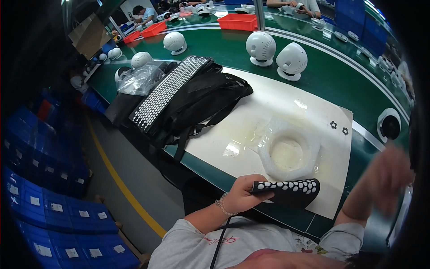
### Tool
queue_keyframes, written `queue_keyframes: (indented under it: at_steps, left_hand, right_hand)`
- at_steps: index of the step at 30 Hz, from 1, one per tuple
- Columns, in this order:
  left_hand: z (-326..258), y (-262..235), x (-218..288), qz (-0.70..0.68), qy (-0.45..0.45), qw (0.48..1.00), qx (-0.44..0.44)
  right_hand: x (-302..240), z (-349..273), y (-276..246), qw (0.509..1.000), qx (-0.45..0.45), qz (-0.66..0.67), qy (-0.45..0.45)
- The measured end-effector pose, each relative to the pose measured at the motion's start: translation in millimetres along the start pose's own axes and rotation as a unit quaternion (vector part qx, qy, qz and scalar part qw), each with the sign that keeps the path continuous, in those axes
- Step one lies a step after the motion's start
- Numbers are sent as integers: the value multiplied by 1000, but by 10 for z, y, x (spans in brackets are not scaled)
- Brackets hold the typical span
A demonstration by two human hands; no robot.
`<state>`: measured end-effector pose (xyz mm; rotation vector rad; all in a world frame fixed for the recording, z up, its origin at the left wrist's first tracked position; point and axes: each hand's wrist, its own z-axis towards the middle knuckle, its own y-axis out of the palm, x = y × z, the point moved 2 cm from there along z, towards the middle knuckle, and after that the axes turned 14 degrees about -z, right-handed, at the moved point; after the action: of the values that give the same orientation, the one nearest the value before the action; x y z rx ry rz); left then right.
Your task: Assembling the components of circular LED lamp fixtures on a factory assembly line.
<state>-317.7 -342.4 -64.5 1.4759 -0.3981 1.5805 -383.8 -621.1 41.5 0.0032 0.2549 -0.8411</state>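
My left hand (242, 196) is closed on one end of a black curved sheet (291, 198) with white pebble-like spots along its upper edge. This sheet is held above the near edge of a white board (210, 154). Just beyond it sits a round ring wrapped in white foam (267, 152), with a hollow in its middle. My right hand (390, 177) is raised at the far right, smeared by motion, so its fingers do not show clearly. The nearest thing to it is a white round device with a black face (389, 125).
At the left of the board lie a black mesh bag (206, 96), a strip with white dots (168, 92) and clear plastic wrap (141, 80). Two black flower-shaped pieces (339, 127) lie at right. White round devices (261, 47) and red trays (237, 21) stand behind. Blue crates (49, 201) fill lower left.
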Motion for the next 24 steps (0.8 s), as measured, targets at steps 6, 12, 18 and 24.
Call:
queue_keyframes:
  at_steps: [6,12,18,24]
  left_hand:
    - [22,10,25,21,-36,999,24]
    - [4,-7,28,29,-5,999,18]
    - [5,-11,41,37,5,999,7]
    - [-4,-29,19,43,8,999,15]
  right_hand:
    - [845,-134,1017,895,-310,-111,299]
    - [1645,-403,1669,716,-538,-309,321]
    - [1903,-416,1703,664,-525,-386,366]
    - [1835,-269,1276,733,-378,-524,211]
